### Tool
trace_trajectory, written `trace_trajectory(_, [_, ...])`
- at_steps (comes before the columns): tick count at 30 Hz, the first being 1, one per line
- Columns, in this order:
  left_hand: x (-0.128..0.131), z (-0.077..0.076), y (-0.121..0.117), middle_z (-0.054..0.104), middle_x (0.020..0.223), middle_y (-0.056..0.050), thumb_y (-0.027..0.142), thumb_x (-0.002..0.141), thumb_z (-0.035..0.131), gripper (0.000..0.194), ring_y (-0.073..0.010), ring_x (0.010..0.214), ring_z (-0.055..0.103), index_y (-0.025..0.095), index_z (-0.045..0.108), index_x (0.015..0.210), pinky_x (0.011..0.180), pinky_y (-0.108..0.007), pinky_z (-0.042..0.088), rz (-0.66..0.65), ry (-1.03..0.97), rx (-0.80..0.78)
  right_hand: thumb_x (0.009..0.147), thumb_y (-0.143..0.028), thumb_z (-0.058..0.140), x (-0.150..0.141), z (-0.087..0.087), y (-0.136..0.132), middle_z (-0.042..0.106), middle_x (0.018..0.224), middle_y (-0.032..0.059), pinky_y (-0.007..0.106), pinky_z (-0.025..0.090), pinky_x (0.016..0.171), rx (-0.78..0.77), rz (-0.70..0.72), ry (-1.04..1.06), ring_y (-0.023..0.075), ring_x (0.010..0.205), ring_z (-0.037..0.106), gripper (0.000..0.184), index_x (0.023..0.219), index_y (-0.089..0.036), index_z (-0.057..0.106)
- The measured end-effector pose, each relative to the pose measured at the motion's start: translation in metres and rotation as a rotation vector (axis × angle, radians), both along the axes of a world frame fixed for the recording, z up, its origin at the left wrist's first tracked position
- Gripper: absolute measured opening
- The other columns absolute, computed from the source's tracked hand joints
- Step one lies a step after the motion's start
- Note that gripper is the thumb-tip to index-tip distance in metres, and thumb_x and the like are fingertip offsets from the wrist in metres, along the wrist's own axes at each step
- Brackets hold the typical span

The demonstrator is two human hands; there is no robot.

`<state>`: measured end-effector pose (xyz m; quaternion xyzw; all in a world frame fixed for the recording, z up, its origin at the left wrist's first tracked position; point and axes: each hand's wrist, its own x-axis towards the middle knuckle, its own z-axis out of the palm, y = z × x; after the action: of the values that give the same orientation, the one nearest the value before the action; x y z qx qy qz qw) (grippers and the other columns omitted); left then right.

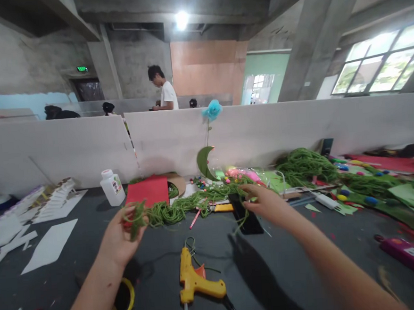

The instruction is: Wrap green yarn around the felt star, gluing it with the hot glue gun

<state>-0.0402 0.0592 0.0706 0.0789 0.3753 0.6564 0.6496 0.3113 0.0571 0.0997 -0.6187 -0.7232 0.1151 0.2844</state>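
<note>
My left hand (pixel 119 239) is closed around a small bunch of green yarn (pixel 138 220), raised over the dark tabletop. My right hand (pixel 265 202) has its fingers curled at a strand of the same yarn, which dangles below the fingertips. Between the hands, a long loose heap of green yarn (pixel 175 209) stretches across the table. A black phone (pixel 250 220) lies under my right hand. Nearer to me rests a yellow hot glue gun (pixel 198 281) with a glue stick in its back end. A pink pencil (pixel 195 219) lies beside the yarn.
Red sheet (pixel 147 190), white bottle (pixel 113 187), green crescent moon (pixel 205 163) and blue flower (pixel 212 110) stand along the white partition (pixel 170 138). White paper pieces (pixel 52 246) lie left, more yarn (pixel 305 169) and a purple tool (pixel 412 254) right. Yellow tape roll (pixel 131 295) sits by my left forearm.
</note>
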Motion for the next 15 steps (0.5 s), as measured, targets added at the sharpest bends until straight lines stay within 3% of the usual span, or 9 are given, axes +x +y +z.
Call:
trace_trajectory(1, [0.013,-0.005,0.000,0.065,0.073,-0.005,0.012,0.077,0.057,0.010,-0.0141,0.059,0.061,0.012,0.061,0.087,0.052,-0.027,0.053,-0.022,-0.007,-0.018,0.069,-0.014,0.053,-0.015,-0.010,-0.001,0.060,0.107,0.0148,0.039,0.044,0.081,0.025,0.001,-0.052,0.0249,0.091,0.061,0.040,0.109,-0.014,0.059])
trace_trajectory(3, [0.029,-0.013,-0.004,0.065,0.088,-0.006,0.020,0.083,0.056,0.018,-0.0149,0.069,0.062,0.012,0.059,0.098,0.059,-0.030,0.053,-0.050,-0.021,-0.037,0.070,-0.008,0.048,-0.043,-0.031,-0.012,0.054,0.119,0.0153,0.038,0.040,0.089,0.029,0.053,-0.151,0.0245,0.105,0.056,0.046,0.115,-0.015,0.055])
trace_trajectory(7, [0.039,-0.022,-0.011,0.060,0.109,-0.008,0.029,0.086,0.053,0.030,-0.0184,0.087,0.061,0.015,0.054,0.112,0.072,-0.037,0.053,-0.087,-0.046,-0.043,0.069,-0.024,0.060,-0.094,-0.083,-0.057,0.066,0.076,0.0060,0.028,0.046,0.066,-0.101,0.323,-0.330,0.0217,0.073,0.063,0.013,0.080,-0.019,0.066])
trace_trajectory(10, [0.040,-0.031,-0.012,0.060,0.108,-0.008,0.029,0.086,0.053,0.029,-0.0185,0.087,0.061,0.015,0.054,0.112,0.071,-0.037,0.053,-0.117,-0.065,-0.034,0.074,-0.016,0.056,-0.122,-0.117,-0.086,0.066,0.087,0.0128,0.031,0.046,0.067,-0.108,0.387,-0.419,0.0257,0.081,0.061,0.017,0.088,-0.014,0.065])
trace_trajectory(12, [0.040,-0.038,-0.013,0.060,0.108,-0.008,0.028,0.086,0.053,0.029,-0.0182,0.086,0.061,0.015,0.055,0.112,0.071,-0.037,0.053,-0.133,-0.081,-0.021,0.078,-0.011,0.051,-0.130,-0.128,-0.095,0.065,0.090,0.0124,0.031,0.046,0.070,-0.108,0.418,-0.442,0.0240,0.083,0.060,0.020,0.093,-0.013,0.064])
trace_trajectory(15, [0.039,-0.046,-0.016,0.059,0.109,-0.008,0.028,0.086,0.053,0.029,-0.0186,0.087,0.061,0.015,0.054,0.112,0.072,-0.037,0.053,-0.127,-0.104,0.009,0.081,-0.023,0.056,-0.128,-0.126,-0.093,0.064,0.093,0.0067,0.027,0.046,0.073,-0.113,0.454,-0.445,0.0198,0.085,0.059,0.015,0.093,-0.018,0.063])
